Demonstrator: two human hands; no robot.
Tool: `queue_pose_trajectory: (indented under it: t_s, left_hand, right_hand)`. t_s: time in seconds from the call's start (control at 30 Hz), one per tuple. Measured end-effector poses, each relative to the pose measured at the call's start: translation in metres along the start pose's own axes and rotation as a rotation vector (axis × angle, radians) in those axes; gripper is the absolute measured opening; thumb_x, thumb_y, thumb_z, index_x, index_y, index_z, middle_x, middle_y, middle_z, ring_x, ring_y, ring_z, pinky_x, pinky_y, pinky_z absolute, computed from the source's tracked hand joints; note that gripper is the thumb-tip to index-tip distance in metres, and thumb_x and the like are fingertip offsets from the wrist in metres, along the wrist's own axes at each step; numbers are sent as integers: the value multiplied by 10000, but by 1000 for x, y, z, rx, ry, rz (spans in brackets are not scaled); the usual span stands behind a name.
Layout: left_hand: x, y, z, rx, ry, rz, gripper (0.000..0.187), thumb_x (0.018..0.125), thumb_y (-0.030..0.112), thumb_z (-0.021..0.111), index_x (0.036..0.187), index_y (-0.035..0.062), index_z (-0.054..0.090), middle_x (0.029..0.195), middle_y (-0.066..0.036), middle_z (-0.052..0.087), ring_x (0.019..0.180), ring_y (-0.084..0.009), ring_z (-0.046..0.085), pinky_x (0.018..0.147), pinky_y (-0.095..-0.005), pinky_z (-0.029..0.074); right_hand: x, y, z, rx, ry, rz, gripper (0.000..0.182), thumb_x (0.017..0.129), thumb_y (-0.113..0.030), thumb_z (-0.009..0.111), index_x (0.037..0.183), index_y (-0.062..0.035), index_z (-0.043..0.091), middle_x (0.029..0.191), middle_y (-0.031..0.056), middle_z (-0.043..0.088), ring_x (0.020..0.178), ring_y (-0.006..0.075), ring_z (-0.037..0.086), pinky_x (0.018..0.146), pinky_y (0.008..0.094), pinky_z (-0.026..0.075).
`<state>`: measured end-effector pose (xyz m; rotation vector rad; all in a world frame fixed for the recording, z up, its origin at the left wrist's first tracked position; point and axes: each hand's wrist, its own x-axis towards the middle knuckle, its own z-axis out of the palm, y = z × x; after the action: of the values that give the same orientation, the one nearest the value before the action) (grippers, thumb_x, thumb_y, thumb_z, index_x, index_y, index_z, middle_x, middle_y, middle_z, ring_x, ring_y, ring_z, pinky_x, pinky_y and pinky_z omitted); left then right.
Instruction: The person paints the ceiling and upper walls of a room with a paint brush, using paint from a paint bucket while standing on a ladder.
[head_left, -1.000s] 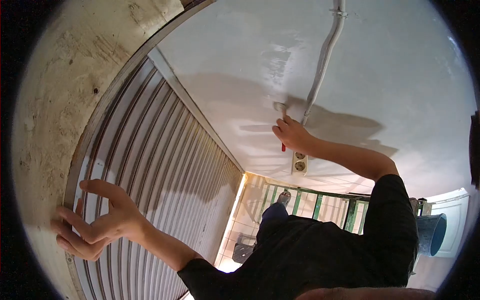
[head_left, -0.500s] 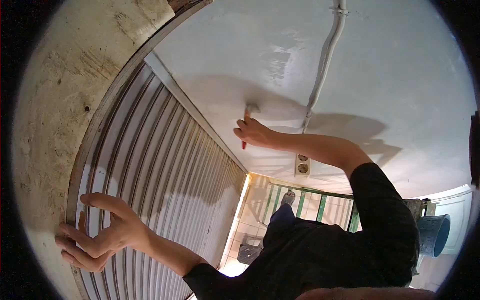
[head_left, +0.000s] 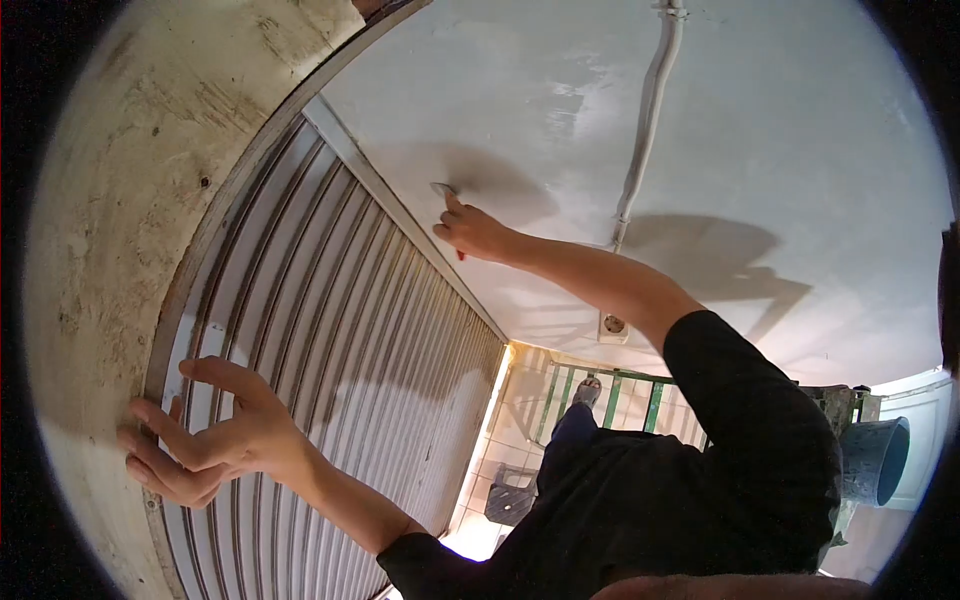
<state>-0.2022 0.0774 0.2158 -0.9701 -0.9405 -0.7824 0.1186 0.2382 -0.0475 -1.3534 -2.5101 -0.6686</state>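
A putty knife (head_left: 443, 189) with a red handle is in my right hand (head_left: 472, 232), my fingers closed round it. Its blade lies against the white wall (head_left: 560, 200), close to the strip beside the shutter. My left hand (head_left: 225, 435) is open, fingers spread and curved. Its fingertips touch the edge of the stained beige panel (head_left: 100, 300), and the palm is in front of the corrugated metal shutter (head_left: 350, 330).
A cable conduit (head_left: 650, 120) runs down the wall to a power socket (head_left: 613, 328). Below are green metal bars (head_left: 612, 405), a dark step stool (head_left: 510, 495) and a tiled floor. A blue bucket (head_left: 872, 462) is at the right.
My right hand has moved the putty knife left and slightly up along the wall, towards the shutter's frame. My left hand stays at the panel edge, with the view shifted slightly.
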Motion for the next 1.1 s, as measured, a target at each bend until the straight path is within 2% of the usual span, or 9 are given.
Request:
queue_pose_trajectory:
  t_s: [0.07,0.17,0.4,0.47,0.63,0.7,0.83,0.9,1.1]
  left_hand:
    - [0,-1,4,-9,23,-2,664,852,277,752,1389,-22,502,1381,-170,436,1430,-348,266,1092,-481,318]
    - [-3,-5,9,-5,57,24,649,851,297,759,1377,-5,527,1359,-159,468,1412,-346,304,1080,-466,313]
    - [0,-7,18,-35,161,22,612,843,305,785,1337,22,561,1286,-123,476,1345,-315,355,984,-437,304]
    - [-3,-8,21,-39,174,21,615,840,306,786,1335,20,557,1281,-125,475,1329,-309,360,987,-438,299]
    - [2,-4,25,28,210,36,657,843,357,758,1342,-3,526,1311,-170,475,1356,-333,336,1031,-417,294]
    - [-1,-8,29,20,238,51,672,838,353,757,1348,-13,515,1319,-161,460,1338,-317,335,1030,-421,296]
    - [4,-2,22,71,234,40,649,833,340,773,1329,4,524,1267,-149,482,1287,-291,375,935,-410,243]
    - [7,-1,17,82,194,35,627,838,307,777,1326,3,527,1282,-155,473,1291,-287,375,956,-413,273]
    - [-4,-4,18,-60,125,-20,673,857,308,777,1367,-33,502,1302,-148,451,1336,-307,336,1005,-443,313]
  right_hand:
    - [-40,9,-6,48,182,8,337,744,-255,791,963,-62,622,901,107,661,1130,360,640,948,457,547]
    - [-96,18,-35,-1,90,13,331,745,-216,778,957,-34,601,927,129,644,1226,431,582,854,389,607]
    - [-196,9,-86,55,53,217,294,779,-138,740,1002,-20,588,972,147,623,1073,399,606,810,426,577]
    - [-207,-11,-102,82,7,507,262,786,-116,718,1003,-38,595,955,140,610,1003,351,605,844,439,549]
    - [-192,-15,-127,6,22,454,283,770,-139,736,987,-34,587,899,110,574,919,303,586,945,459,486]
    - [-174,-6,-120,-40,74,285,292,760,-174,750,942,-23,578,877,99,562,867,290,574,923,443,475]
    - [-127,1,-77,54,223,415,289,741,-200,759,894,-41,572,831,84,550,822,265,576,955,448,469]
    - [-96,-1,-70,19,192,221,292,729,-203,771,894,-62,575,784,66,544,796,254,585,983,480,474]
    - [13,-17,-26,97,145,219,302,791,-193,769,1008,-50,616,827,77,602,896,286,630,1004,502,481]
